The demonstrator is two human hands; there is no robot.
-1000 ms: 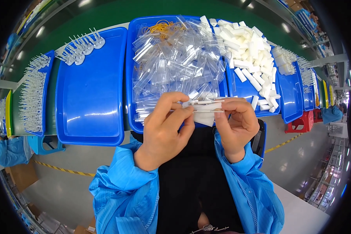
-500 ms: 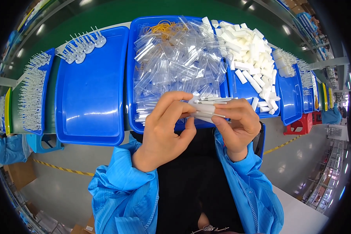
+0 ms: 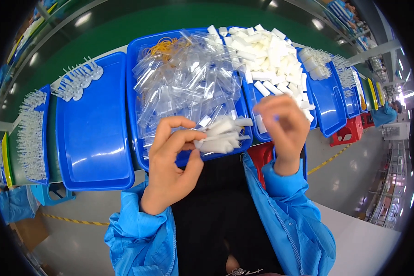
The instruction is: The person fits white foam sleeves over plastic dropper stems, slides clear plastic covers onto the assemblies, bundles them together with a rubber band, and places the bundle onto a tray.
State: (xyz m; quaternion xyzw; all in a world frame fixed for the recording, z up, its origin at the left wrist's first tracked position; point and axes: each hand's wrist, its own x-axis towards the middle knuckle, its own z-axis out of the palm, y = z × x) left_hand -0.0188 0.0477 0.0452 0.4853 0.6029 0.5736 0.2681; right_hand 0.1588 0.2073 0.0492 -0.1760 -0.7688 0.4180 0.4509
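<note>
My left hand (image 3: 172, 161) is closed on a cluster of white tubes (image 3: 221, 135), pinching it at its left end between thumb and fingers. The tubes point to the right, above the near edge of the tray of clear plastic sleeves (image 3: 188, 87). My right hand (image 3: 285, 129) is off the cluster, over the near edge of the tray of white foam pieces (image 3: 269, 57). Motion smears its fingers, so I cannot make out whether anything is in them.
Tangled yellow rubber bands (image 3: 165, 48) lie among the sleeves. On the left, a blue tray (image 3: 92, 138) carries several stemmed pieces (image 3: 80, 78) at its back. Further trays of stemmed parts (image 3: 32, 138) line both sides. A red stool (image 3: 347, 131) stands at the right.
My right hand has let go of the cluster and moved away to the right. My left hand keeps its hold. The view has shifted, so the trays appear further left.
</note>
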